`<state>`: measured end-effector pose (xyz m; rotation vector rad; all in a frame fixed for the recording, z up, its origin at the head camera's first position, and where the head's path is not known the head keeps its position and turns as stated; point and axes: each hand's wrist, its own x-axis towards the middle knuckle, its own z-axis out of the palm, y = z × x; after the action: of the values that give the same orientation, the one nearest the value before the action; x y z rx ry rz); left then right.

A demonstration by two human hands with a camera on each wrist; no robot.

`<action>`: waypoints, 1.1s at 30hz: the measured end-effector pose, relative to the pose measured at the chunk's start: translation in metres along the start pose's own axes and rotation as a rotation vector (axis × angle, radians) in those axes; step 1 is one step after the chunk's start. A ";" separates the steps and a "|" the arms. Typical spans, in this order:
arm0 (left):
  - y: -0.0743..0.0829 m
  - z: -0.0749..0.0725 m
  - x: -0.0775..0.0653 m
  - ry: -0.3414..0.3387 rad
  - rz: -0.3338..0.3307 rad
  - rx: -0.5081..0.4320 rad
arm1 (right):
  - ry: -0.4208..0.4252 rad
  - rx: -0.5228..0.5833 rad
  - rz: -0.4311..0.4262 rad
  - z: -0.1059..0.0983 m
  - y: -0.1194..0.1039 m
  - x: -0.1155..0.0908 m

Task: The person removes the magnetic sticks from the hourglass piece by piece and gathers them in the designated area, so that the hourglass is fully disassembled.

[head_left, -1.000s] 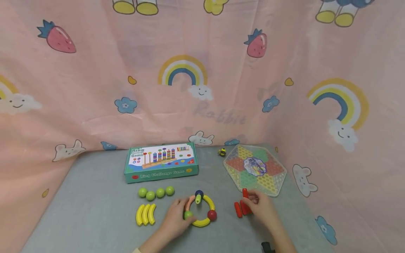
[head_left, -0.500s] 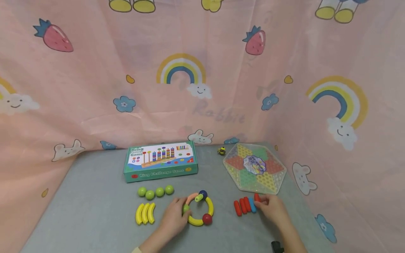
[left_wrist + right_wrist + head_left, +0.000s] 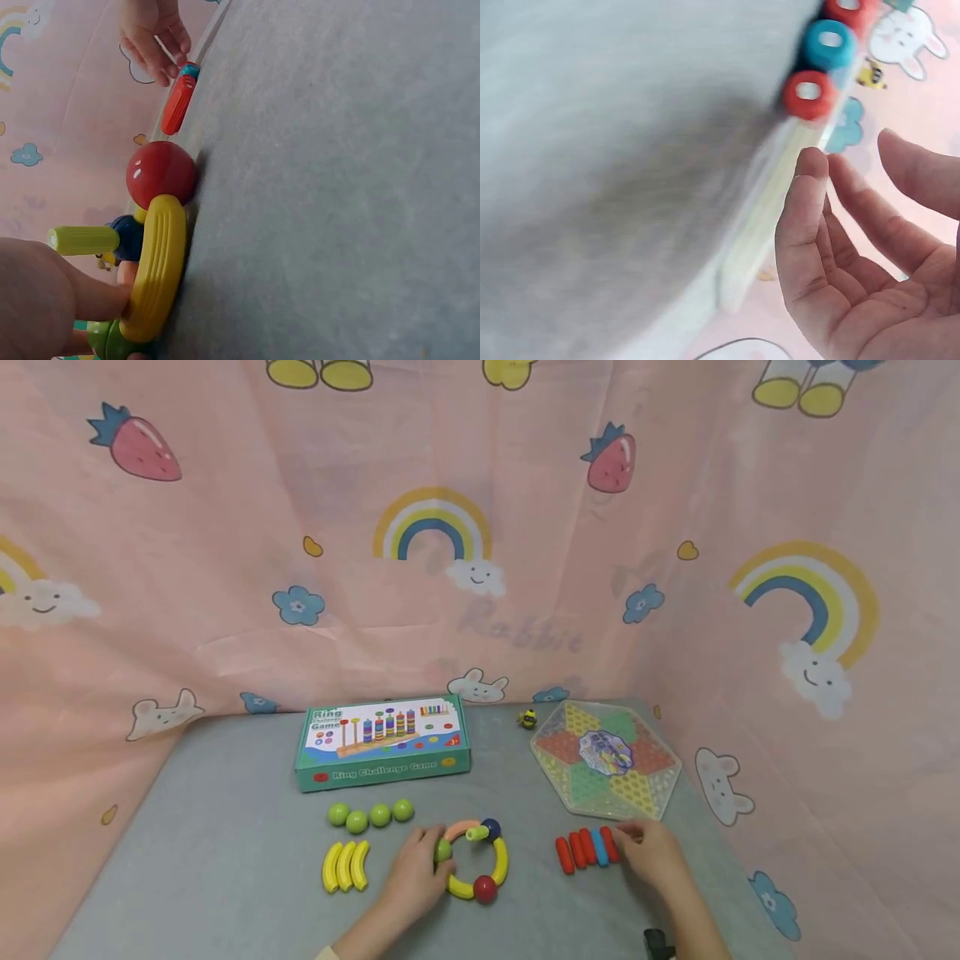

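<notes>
My left hand [image 3: 418, 872] grips a toy ring at its green ball [image 3: 442, 851]; the left wrist view shows the thumb against a yellow curved piece [image 3: 156, 270]. The ring also has a red ball [image 3: 485, 889], a dark blue ball [image 3: 492, 828] and an orange-pink curved piece [image 3: 461, 829]. A light green rod [image 3: 79, 240] sticks out of the blue ball. My right hand [image 3: 651, 853] is beside a row of short rods, its loosely bent fingers holding nothing. Nearest to it lies a red rod [image 3: 611, 844], then a blue rod [image 3: 600, 848] and several red ones.
Left of the ring lie several green balls [image 3: 380, 815] and 3 yellow curved pieces [image 3: 345, 867]. Behind stand a Ring Challenge Game box [image 3: 382, 768], a small bee figure [image 3: 527, 718] and a hexagonal game board [image 3: 648, 793]. A patterned pink cloth [image 3: 525, 552] hangs around the grey table.
My right hand has laid the red rod down at the row's right end and released it. The left hand has turned the ring clockwise, so the red ball sits lower.
</notes>
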<state>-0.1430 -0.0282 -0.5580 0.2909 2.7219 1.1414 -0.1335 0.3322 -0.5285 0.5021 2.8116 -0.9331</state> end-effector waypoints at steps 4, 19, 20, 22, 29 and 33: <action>0.000 0.000 0.001 0.001 0.004 -0.007 | 0.022 0.045 -0.032 -0.006 -0.013 -0.006; -0.005 0.001 0.004 -0.012 0.028 0.088 | 0.079 0.176 -0.270 0.013 -0.074 -0.021; -0.004 0.001 0.004 -0.016 0.026 0.084 | 0.074 0.180 -0.272 0.015 -0.078 -0.021; -0.004 0.001 0.004 -0.016 0.033 0.064 | 0.055 0.189 -0.277 0.020 -0.085 -0.021; -0.008 0.003 0.004 0.001 0.057 -0.033 | -0.057 0.230 -0.363 0.037 -0.101 -0.024; -0.007 0.003 0.002 -0.019 0.021 -0.086 | -0.142 0.201 -0.456 0.050 -0.104 -0.025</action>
<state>-0.1454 -0.0302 -0.5657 0.3163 2.6511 1.2508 -0.1456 0.2171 -0.5044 -0.1958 2.7625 -1.2807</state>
